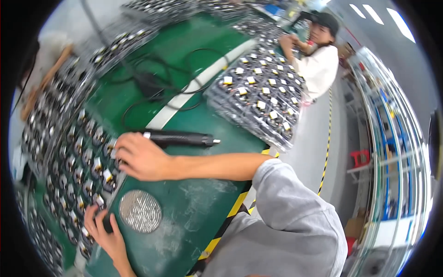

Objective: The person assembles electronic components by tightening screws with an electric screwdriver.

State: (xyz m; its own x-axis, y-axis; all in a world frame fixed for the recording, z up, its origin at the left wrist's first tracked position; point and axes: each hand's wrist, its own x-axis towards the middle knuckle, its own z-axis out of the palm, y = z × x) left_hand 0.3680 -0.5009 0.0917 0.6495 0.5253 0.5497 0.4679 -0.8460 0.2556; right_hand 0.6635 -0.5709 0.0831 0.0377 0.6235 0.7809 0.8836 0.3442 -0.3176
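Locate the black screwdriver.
Head view, slightly left of centre: the black screwdriver is on the green table, just above the right hand in the picture, metal tip pointing right.

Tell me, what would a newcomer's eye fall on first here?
Probably the shiny silver disc on the green table, beside the left hand. Next might come the black tool by the right hand. Farther off, right of centre, a clear tray of white-topped parts also stands out.
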